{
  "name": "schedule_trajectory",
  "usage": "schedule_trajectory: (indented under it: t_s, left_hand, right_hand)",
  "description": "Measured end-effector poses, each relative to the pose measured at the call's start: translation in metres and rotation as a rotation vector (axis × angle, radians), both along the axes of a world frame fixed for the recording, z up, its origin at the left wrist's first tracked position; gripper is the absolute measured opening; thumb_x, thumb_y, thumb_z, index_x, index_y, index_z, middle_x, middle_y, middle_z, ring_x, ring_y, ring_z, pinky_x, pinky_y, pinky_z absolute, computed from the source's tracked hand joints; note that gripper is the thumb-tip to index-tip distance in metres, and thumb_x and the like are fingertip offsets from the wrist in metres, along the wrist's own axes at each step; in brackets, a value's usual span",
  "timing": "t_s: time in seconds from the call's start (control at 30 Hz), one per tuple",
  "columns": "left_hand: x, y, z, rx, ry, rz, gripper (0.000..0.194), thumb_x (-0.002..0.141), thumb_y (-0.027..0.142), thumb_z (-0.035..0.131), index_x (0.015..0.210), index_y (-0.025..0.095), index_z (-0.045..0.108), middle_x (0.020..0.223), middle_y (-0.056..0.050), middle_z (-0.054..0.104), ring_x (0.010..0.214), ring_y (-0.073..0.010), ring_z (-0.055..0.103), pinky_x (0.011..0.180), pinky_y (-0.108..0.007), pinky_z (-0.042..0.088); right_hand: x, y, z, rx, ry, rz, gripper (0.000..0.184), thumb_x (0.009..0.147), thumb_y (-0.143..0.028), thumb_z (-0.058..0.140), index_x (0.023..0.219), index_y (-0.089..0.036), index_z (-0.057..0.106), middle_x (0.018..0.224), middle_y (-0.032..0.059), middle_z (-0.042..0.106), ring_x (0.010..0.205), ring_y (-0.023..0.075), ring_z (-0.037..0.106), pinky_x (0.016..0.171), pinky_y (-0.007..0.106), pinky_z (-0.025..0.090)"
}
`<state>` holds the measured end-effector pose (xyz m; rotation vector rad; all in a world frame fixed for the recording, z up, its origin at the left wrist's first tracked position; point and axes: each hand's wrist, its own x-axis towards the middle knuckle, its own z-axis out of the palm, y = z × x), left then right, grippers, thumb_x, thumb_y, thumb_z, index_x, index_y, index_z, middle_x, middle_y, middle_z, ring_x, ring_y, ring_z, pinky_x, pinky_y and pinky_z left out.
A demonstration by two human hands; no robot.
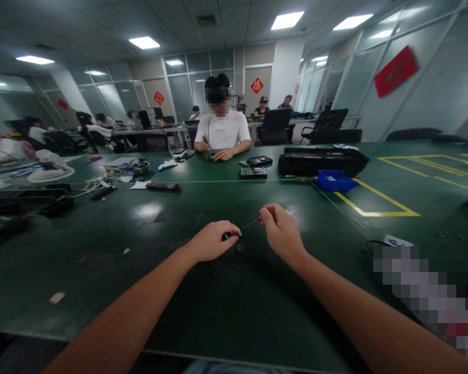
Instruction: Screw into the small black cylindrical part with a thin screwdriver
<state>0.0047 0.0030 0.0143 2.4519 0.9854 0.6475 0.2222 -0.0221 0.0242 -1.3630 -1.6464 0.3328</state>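
My right hand (283,228) grips a thin screwdriver (252,224) by its red handle, with the metal shaft pointing left. The shaft's tip is close to the fingertips of my left hand (214,240). Those fingers are curled around a small dark part with a shiny edge (226,236), mostly hidden by the hand. On the green tabletop (203,311), just below my left fingertips, lies a small dark round piece (239,248).
Across the table a person in a white shirt (223,132) works with a tool. Ahead lie a circuit board (253,173), a black frame (259,160), a long black case (322,162) and a blue bin (336,181). A dark cylindrical tool (164,186) and cables (91,184) are on the left.
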Motion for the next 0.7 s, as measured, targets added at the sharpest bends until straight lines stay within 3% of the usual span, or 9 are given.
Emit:
schedule_trajectory:
  t_s: [0.2, 0.43, 0.57, 0.7]
  left_hand:
    - [0.0, -0.004, -0.001, 0.05, 0.305, -0.148, 0.032, 0.09, 0.042, 0.055, 0.117, 0.029, 0.067, 0.102, -0.003, 0.067, 0.089, -0.0191, 0.062, 0.076, -0.031, 0.045]
    - [0.004, -0.005, -0.006, 0.125, 0.359, -0.065, 0.026, 0.09, 0.037, 0.054, 0.107, 0.027, 0.071, 0.1, -0.005, 0.069, 0.089, -0.0224, 0.064, 0.072, -0.032, 0.043]
    - [0.0, -0.001, -0.003, -0.039, 0.151, -0.026, 0.021, 0.087, 0.038, 0.058, 0.094, 0.025, 0.074, 0.09, -0.004, 0.07, 0.081, -0.0208, 0.063, 0.069, -0.031, 0.042]
    - [-0.005, 0.006, 0.005, -0.464, -0.466, 0.119, 0.025, 0.086, 0.043, 0.059, 0.09, 0.02, 0.068, 0.075, -0.002, 0.062, 0.053, -0.0106, 0.051, 0.049, -0.023, 0.035]
  right_hand:
    - [0.0, 0.001, -0.002, 0.01, 0.001, 0.005, 0.025, 0.097, -0.038, 0.042, 0.091, -0.021, 0.059, 0.077, 0.0033, 0.067, 0.073, 0.019, 0.062, 0.066, 0.031, 0.041]
    - [0.0, 0.003, -0.004, 0.013, 0.008, 0.014, 0.024, 0.097, -0.038, 0.042, 0.09, -0.021, 0.058, 0.076, 0.0027, 0.066, 0.071, 0.0184, 0.062, 0.065, 0.031, 0.041]
    - [0.0, 0.003, -0.004, 0.002, 0.017, 0.026, 0.024, 0.097, -0.038, 0.042, 0.091, -0.021, 0.058, 0.077, 0.0021, 0.065, 0.072, 0.0178, 0.062, 0.066, 0.03, 0.041]
    - [0.001, 0.003, -0.005, -0.004, 0.025, 0.031, 0.025, 0.098, -0.039, 0.042, 0.092, -0.021, 0.058, 0.077, 0.0022, 0.065, 0.073, 0.0179, 0.062, 0.065, 0.031, 0.042]
